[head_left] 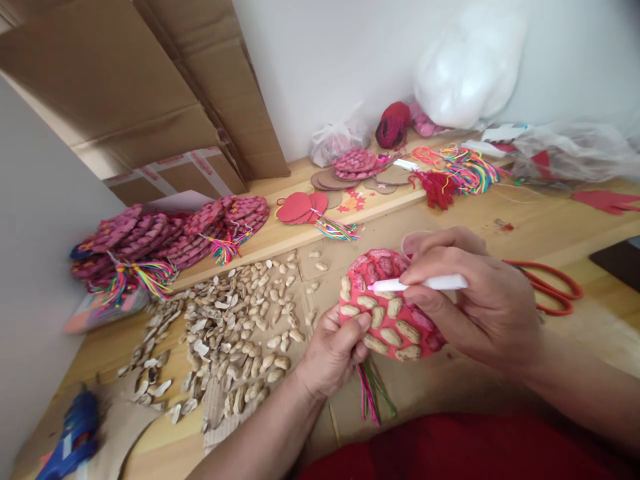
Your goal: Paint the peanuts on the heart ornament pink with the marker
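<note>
Between my hands is a round red disc [373, 321] covered with glued-on peanut shells, some pink and several still tan. My left hand [334, 350] grips its lower left edge, thumb on top. Strands of a pink and green tassel [371, 397] hang below it. In my right hand [465, 300] is a white marker pen [435, 283], pinched between thumb and fingers. Its pink tip points left and rests at or just above the shells near the disc's upper middle; contact is hard to tell.
Loose peanut shells [250, 320] spread over cardboard at left. Finished pink discs with tassels [170, 233] are piled behind them. A blue glue gun [77, 427] lies front left, orange-handled scissors [555, 287] at right. Plain red discs [303, 207], colourful tassels [470, 170] and red yarn [393, 125] sit farther back.
</note>
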`<action>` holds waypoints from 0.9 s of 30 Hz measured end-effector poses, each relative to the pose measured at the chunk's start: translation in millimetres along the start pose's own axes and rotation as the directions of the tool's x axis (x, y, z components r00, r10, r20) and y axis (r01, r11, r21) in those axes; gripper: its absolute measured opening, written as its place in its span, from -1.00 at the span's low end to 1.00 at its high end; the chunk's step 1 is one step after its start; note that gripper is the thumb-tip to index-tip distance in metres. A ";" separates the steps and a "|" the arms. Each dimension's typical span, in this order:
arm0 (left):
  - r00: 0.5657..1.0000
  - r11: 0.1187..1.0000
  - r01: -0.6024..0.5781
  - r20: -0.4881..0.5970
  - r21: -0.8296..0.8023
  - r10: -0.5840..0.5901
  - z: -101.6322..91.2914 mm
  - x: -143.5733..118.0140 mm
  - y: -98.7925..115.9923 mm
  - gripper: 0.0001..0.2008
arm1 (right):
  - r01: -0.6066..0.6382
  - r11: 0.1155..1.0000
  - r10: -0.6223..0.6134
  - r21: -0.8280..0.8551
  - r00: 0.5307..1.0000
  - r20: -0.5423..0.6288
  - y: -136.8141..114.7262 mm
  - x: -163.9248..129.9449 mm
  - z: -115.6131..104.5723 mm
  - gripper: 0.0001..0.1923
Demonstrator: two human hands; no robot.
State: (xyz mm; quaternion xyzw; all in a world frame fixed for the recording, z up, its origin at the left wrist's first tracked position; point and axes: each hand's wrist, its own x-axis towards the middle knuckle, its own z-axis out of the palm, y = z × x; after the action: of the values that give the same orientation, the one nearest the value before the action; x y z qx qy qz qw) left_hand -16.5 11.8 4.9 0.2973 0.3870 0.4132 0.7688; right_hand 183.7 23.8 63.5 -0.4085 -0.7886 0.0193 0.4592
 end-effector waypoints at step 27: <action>1.000 0.999 -0.002 0.017 -0.036 0.002 -3.1 2.6 -3.7 -0.54 | 0.044 0.999 -0.044 -0.029 0.999 0.009 2.3 2.0 2.2 -0.88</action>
State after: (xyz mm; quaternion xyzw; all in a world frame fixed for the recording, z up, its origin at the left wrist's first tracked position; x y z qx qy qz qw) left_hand -16.7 12.7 -0.6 0.2870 0.3728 0.4185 0.7769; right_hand 183.0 27.4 62.7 -0.3975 -0.7995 -0.0004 0.4503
